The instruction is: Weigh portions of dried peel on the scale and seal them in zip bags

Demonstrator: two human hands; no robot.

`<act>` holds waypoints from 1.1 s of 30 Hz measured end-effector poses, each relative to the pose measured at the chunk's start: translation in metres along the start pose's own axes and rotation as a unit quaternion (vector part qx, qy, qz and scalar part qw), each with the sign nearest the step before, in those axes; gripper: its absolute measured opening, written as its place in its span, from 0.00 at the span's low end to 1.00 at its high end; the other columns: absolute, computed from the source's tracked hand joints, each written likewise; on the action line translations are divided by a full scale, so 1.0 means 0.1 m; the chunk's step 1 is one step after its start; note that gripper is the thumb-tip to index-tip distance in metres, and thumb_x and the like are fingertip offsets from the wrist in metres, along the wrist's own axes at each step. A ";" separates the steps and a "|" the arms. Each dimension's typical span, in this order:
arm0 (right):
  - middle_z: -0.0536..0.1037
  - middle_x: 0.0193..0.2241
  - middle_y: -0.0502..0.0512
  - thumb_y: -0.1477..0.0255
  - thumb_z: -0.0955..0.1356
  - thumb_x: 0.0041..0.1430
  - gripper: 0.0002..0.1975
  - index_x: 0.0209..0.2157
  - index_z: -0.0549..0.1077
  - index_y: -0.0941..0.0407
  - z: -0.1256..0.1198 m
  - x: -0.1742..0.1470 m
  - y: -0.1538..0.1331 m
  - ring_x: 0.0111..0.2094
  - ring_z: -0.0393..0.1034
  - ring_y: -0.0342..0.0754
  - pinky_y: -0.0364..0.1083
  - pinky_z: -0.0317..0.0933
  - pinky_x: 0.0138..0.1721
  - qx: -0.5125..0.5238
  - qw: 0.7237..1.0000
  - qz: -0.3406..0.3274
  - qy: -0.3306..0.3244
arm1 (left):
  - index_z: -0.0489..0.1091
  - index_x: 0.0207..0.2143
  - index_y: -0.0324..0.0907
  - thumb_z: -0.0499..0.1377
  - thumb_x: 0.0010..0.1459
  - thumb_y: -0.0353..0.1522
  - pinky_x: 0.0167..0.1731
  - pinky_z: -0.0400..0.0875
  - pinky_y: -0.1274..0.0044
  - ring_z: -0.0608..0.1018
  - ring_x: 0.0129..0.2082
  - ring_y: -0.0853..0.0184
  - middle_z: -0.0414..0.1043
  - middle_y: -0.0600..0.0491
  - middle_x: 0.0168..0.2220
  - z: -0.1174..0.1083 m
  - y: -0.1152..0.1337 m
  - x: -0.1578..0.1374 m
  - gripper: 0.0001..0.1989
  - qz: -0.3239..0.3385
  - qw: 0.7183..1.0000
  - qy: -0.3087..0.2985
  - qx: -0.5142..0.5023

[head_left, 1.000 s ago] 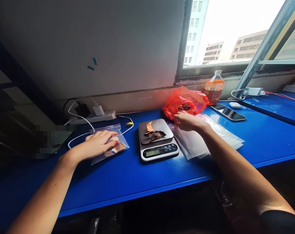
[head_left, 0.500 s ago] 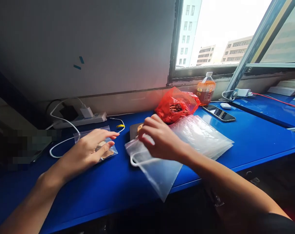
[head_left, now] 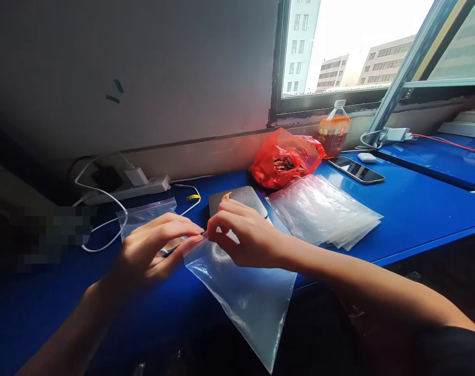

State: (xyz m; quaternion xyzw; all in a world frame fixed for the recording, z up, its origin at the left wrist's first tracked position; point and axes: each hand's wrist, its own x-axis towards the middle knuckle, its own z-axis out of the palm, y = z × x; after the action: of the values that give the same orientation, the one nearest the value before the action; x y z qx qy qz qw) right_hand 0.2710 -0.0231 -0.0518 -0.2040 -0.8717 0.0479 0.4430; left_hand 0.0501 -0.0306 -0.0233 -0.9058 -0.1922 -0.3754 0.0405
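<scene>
Pinching the clear bag (head_left: 248, 303) by its upper edge, we have our left hand (head_left: 141, 248) and right hand (head_left: 251, 237) fingertip to fingertip, both gripping it! It hangs in front of the scale (head_left: 248, 196), one corner dipping past the edge of our blue tabletop (head_left: 421, 209). A brown piece (head_left: 226, 197) peeks over our right hand; rightward, the stacked bags (head_left: 323, 209) lie before a red bag (head_left: 266, 162).
</scene>
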 end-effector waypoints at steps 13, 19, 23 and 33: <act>0.71 0.30 0.53 0.78 0.64 0.60 0.03 0.33 0.69 0.56 0.01 -0.03 0.00 0.32 0.63 0.45 0.46 0.61 0.37 0.054 0.996 -0.004 -0.077 | 0.69 0.34 0.40 0.54 0.63 0.21 0.32 0.72 0.78 0.76 0.31 0.69 0.73 0.53 0.31 0.03 -0.03 0.03 0.08 0.010 0.993 -0.113 -0.038; 0.69 0.31 0.52 0.82 0.65 0.55 0.06 0.30 0.67 0.56 -0.13 0.02 -0.03 0.34 0.63 0.46 0.46 0.61 0.38 0.110 0.985 0.014 -0.129 | 0.71 0.36 0.40 0.53 0.62 0.21 0.35 0.72 0.78 0.77 0.33 0.68 0.75 0.51 0.33 0.07 -0.08 -0.02 0.09 -0.018 0.993 -0.112 -0.033; 0.70 0.33 0.53 0.84 0.66 0.52 0.08 0.29 0.67 0.56 -0.26 0.07 -0.06 0.38 0.63 0.47 0.46 0.61 0.41 0.143 0.972 0.008 -0.188 | 0.73 0.36 0.40 0.55 0.64 0.25 0.35 0.71 0.80 0.78 0.32 0.69 0.77 0.52 0.32 0.06 -0.21 -0.07 0.07 -0.066 0.987 -0.144 -0.028; 0.73 0.30 0.53 0.83 0.67 0.51 0.09 0.33 0.67 0.56 -0.16 0.05 -0.01 0.37 0.63 0.48 0.46 0.59 0.39 0.078 0.965 0.063 -0.243 | 0.69 0.51 0.45 0.56 0.61 0.31 0.51 0.71 0.76 0.74 0.53 0.61 0.71 0.48 0.54 -0.21 0.06 -0.03 0.15 -0.163 0.934 -0.302 -0.103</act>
State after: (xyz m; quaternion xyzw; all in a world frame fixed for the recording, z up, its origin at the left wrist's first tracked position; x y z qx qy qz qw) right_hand 0.2810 -0.0233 -0.0381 -0.2053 -0.9320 0.1919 0.2288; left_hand 0.0364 -0.0414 -0.0106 -0.9319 -0.3004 -0.1036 -0.1746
